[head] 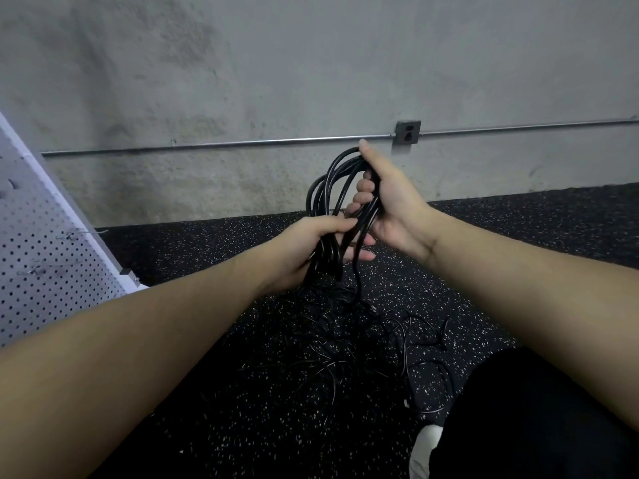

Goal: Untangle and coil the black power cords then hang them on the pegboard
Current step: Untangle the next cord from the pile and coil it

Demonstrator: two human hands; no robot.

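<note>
A coil of black power cord (326, 188) is held up in front of me above the floor. My right hand (390, 198) grips the top of its loops, fingers curled round them. My left hand (311, 247) grips the lower part of the same bundle. A loose end of the cord hangs down from the coil to a tangle of more black cords (352, 344) lying on the speckled floor. The white pegboard (45, 257) leans at the left edge, with metal hooks (74, 234) sticking out of it.
A grey concrete wall rises behind, with a metal conduit (242, 142) and an outlet box (408, 132) on it. The floor is black speckled rubber (214, 257). My dark-clothed knee (539, 420) fills the lower right, with something white (427, 444) beside it.
</note>
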